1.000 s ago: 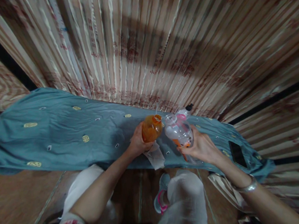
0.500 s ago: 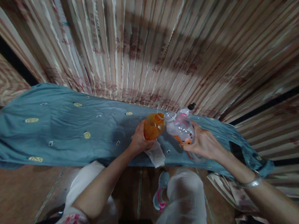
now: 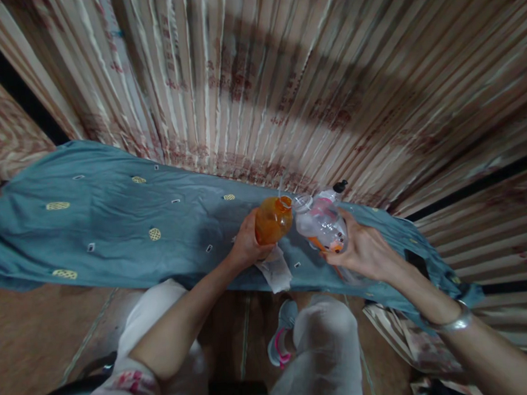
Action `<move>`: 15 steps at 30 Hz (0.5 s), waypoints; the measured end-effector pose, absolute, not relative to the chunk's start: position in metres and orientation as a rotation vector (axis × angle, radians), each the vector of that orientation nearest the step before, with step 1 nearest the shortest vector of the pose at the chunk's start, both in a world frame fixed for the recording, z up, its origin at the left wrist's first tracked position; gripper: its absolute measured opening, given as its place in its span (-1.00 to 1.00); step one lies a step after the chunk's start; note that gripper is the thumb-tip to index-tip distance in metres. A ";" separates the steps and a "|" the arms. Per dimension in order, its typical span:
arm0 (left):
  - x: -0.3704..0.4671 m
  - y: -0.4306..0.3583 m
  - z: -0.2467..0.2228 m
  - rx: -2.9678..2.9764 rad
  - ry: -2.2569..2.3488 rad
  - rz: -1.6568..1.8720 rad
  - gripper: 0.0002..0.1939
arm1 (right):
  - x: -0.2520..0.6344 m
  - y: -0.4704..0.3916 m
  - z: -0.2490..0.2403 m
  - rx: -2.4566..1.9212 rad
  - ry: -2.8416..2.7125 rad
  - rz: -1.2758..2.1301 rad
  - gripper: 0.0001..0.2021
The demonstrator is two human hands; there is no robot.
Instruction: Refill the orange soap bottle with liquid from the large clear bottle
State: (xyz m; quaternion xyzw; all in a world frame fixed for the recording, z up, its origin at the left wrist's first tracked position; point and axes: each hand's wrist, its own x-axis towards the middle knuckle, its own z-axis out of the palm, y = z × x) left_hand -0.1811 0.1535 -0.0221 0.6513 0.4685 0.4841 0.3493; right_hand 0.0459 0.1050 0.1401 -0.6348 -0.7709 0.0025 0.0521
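Note:
My left hand is closed around an orange see-through bottle, its uncapped mouth tilted to the right. Wrapped round a clear plastic bottle with an orange patch and dark dots is my right hand; that bottle leans left. The two open necks are close together, and I cannot tell whether they touch. Right behind the clear bottle is another bottle with pink on it and a black top. A crumpled white tissue lies below my left hand, over the front edge of the cloth.
A blue-green cloth with yellow pineapple prints covers the narrow table. A dark phone lies towards its right end. Pleated patterned curtains hang close behind, with black bars at the sides. My legs are below the front edge.
Both hands still hold their bottles, neck to neck. The clear bottle has shifted very slightly to the right and tips a little more; the view has moved slightly.

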 end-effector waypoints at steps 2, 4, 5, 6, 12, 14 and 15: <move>-0.181 0.154 -0.022 1.695 1.205 1.267 -0.01 | 0.046 0.106 0.142 -1.934 -2.347 -0.011 -0.08; -0.181 0.154 -0.021 1.704 1.183 1.280 -0.03 | 0.045 0.107 0.142 -1.950 -2.343 -0.018 -0.09; -0.180 0.154 -0.021 1.705 1.173 1.286 -0.04 | 0.045 0.107 0.142 -1.957 -2.342 -0.016 -0.10; -0.180 0.154 -0.021 1.700 1.168 1.291 -0.04 | 0.045 0.108 0.142 -1.967 -2.339 -0.014 -0.10; -0.180 0.153 -0.022 1.685 1.183 1.288 -0.03 | 0.044 0.108 0.141 -1.982 -2.337 0.030 -0.11; -0.180 0.153 -0.022 1.710 1.185 1.284 -0.03 | 0.045 0.108 0.141 -1.975 -2.349 0.023 -0.11; -0.180 0.153 -0.022 1.722 1.188 1.281 -0.03 | 0.045 0.107 0.140 -1.967 -2.357 0.013 -0.11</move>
